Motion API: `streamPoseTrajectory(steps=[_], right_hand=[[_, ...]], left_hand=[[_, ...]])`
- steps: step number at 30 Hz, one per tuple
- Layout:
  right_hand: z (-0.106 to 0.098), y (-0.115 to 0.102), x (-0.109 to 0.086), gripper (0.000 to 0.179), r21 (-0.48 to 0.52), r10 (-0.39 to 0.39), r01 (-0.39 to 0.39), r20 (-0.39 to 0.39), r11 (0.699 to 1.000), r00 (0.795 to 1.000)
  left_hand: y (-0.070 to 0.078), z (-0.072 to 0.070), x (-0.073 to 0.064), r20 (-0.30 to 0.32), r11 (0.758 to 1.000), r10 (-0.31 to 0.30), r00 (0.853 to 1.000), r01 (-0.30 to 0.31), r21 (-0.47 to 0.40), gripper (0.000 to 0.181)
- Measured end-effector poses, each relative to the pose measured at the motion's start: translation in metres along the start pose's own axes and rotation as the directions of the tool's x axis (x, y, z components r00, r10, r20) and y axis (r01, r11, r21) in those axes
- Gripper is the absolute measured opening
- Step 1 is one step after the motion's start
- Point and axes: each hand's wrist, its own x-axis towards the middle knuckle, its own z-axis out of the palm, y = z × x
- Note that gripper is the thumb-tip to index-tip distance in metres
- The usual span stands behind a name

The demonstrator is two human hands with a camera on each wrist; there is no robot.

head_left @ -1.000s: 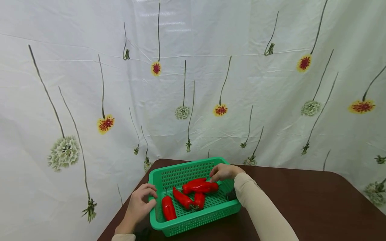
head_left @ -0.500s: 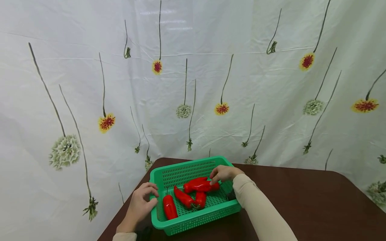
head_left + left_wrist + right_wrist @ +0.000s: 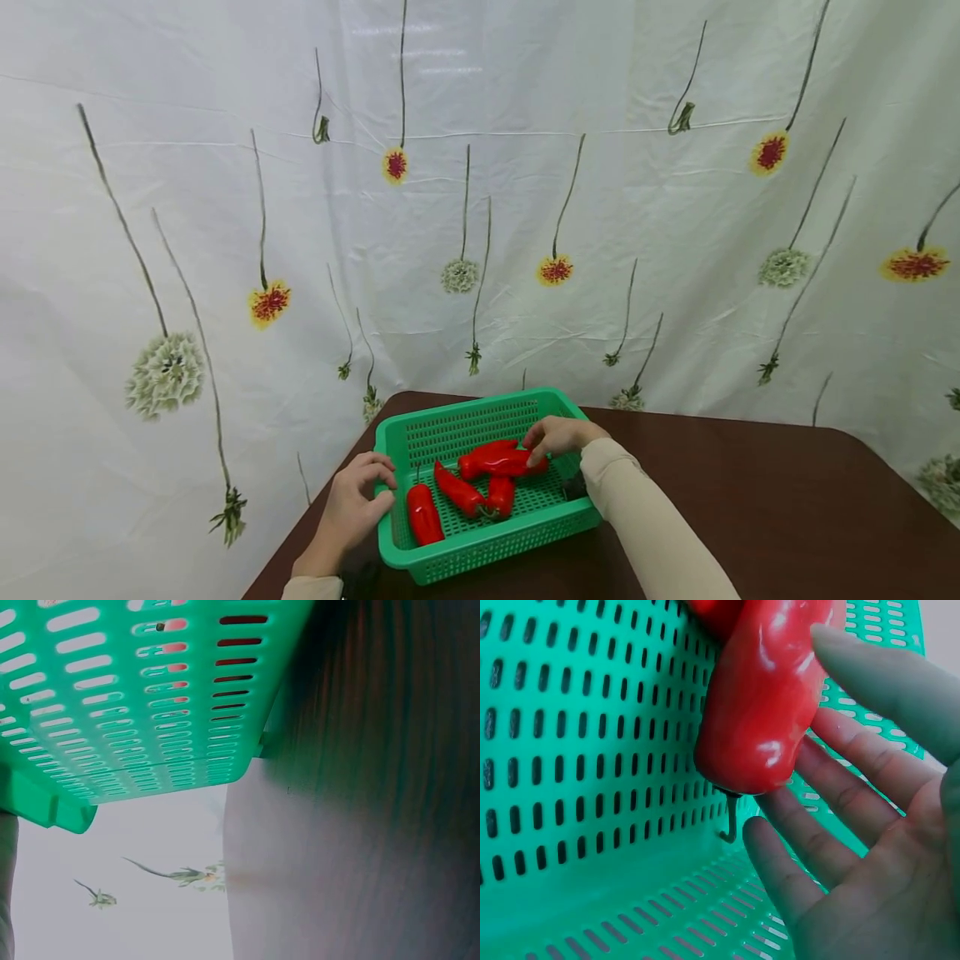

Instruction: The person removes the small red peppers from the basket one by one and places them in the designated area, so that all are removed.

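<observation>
My right hand (image 3: 562,435) reaches into the green plastic basket (image 3: 510,529). Its thumb lies on one side of a red pepper (image 3: 761,712) and its fingers pass behind the other, so the hand holds it near the stem end. The curved stem (image 3: 731,817) hangs free below. Over the basket's left rim (image 3: 384,521), my left hand (image 3: 352,504) bends its fingers and grips the edge. Beside the held pepper lie several more: one long red pepper (image 3: 425,515) stands apart at the left, another red pepper (image 3: 456,490) slants in the middle.
The basket stands on a dark brown table (image 3: 720,483). Behind the table hangs a white curtain (image 3: 510,317) printed with flowers. A small dark object (image 3: 575,486) shows under my right sleeve, inside the basket's right end.
My right hand has sunk slightly, and its thumb and fingers now close over the end of the pepper. The left hand stays at the rim.
</observation>
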Motion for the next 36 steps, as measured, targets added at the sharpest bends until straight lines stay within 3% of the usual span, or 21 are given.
streamPoseTrajectory(steps=[8,20,28,36], right_hand=[[-0.0018,0.0066,0.0019,0.038,-0.026,-0.038,0.04,0.056,0.999,0.998],[0.0027,0.0007,-0.002,0.036,-0.075,0.012,-0.008,0.057,0.997,0.998],[0.0003,0.0015,0.0018,0.042,-0.14,0.037,-0.012,0.177,0.99,0.984],[-0.0023,0.0032,0.0023,0.03,-0.167,0.038,0.012,0.296,0.986,0.954]], left_hand=[[-0.001,0.0023,-0.0001,-0.003,1.0,0.013,1.0,-0.013,-0.013,0.033],[-0.0013,0.0024,-0.0006,-0.012,0.999,0.03,0.999,-0.031,-0.027,0.037],[0.0001,0.0013,-0.0009,-0.007,1.0,0.001,1.0,-0.002,-0.029,0.034],[0.0012,0.0017,-0.0008,-0.01,1.0,0.006,1.0,-0.006,-0.023,0.033]])
